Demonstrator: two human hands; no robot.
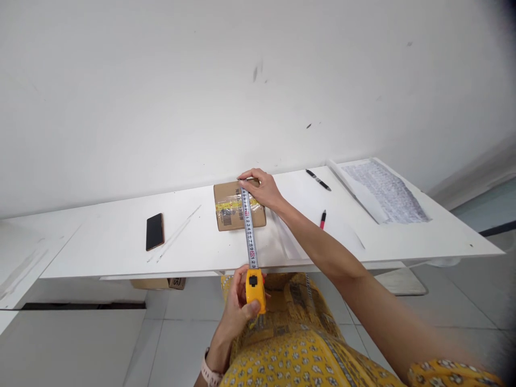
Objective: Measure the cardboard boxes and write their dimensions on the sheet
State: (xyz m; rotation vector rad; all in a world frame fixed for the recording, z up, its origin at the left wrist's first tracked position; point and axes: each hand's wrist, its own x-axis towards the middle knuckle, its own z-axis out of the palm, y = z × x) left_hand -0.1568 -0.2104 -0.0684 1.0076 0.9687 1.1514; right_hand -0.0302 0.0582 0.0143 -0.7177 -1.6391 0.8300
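A small brown cardboard box point(228, 219), wrapped with clear and yellow tape, sits on the white table close to the wall. Across its top runs the extended blade of a yellow tape measure point(255, 293). The case is gripped in my left hand point(234, 306), just off the table's front edge. At the box's far edge, my right hand point(262, 188) pinches the blade's end between thumb and fingers. The blade stretches from the box over the table edge to the case, with numbers past 20 showing near it.
A dark phone point(155, 232) lies left of the box. To the right are a black pen point(318, 180), a red-and-black pen point(323, 219), blank white paper point(296, 196) and a handwritten sheet point(387, 191). Another cardboard box point(161, 283) shows below the table point(100, 236).
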